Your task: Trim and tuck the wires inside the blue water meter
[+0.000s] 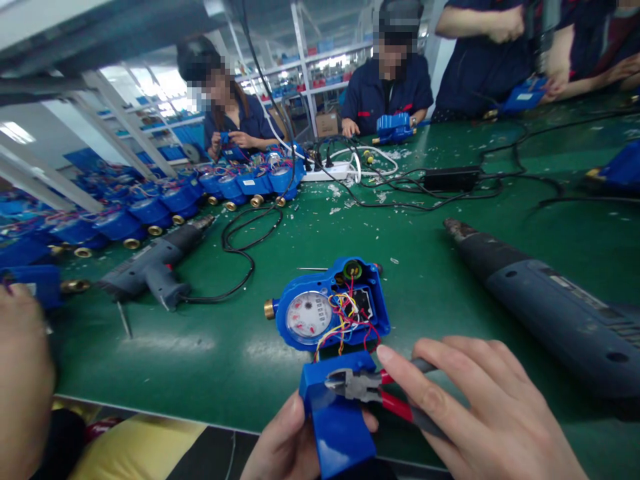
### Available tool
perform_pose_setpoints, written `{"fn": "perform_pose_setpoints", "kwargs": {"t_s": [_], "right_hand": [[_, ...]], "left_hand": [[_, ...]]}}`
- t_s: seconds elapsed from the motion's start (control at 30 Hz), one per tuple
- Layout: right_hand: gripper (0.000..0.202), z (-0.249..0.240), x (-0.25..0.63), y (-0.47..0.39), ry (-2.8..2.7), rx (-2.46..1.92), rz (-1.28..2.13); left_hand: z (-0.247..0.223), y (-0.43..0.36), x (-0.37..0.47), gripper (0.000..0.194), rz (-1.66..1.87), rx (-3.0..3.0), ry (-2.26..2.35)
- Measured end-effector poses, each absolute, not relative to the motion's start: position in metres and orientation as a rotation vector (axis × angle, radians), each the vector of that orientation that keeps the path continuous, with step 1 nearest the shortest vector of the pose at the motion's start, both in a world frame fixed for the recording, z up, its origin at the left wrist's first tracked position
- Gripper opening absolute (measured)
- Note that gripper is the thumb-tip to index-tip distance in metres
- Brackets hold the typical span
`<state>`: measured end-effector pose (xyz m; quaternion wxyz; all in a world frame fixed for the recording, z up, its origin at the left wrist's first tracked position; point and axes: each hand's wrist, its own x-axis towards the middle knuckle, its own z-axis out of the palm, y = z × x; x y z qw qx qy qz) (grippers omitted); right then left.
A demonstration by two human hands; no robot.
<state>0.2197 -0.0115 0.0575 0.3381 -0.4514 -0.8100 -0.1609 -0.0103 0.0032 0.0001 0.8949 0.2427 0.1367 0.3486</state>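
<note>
Blue plastic water-meter housing with a round white dial (309, 315) lay face up at centre of frame on the green bench (195, 360), brass fitting (269, 309) pointing left. Its right-hand compartment stood open.

Done, as far as visible: a black module (361, 305) sat inside the compartment, and red, yellow, blue and white wires (345, 313) ran across it and down towards the loose blue box-shaped plastic cover (345, 433), lower centre. Far ends of the wires hidden — joints could not be checked.

Left open: cover off the housing, wires loose and looped, nothing tucked away. Judged part-way along, short of closed up.

Hands: left hand (285, 443) closed around the cover, tilted below the housing. Right hand (475, 403) gripped red-and-black-handled metal side cutters (357, 385), their head over the cover's upper part; contact, could not tell. Index finger extended near the housing's lower edge.

Grey-blue heat gun (555, 300) lay at right; similar blue meters (150, 210) lined upper left, state of their wiring too small to judge.
</note>
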Motion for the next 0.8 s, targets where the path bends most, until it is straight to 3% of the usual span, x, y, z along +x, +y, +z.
{"fn": "perform_pose_setpoints", "kwargs": {"t_s": [0.8], "right_hand": [[0.033,0.0543,0.2224,-0.0128,-2.145,-1.191,-0.329]], "left_hand": [[-0.0067,0.0009,-0.0145,0.052,0.658,0.454,0.152]]}}
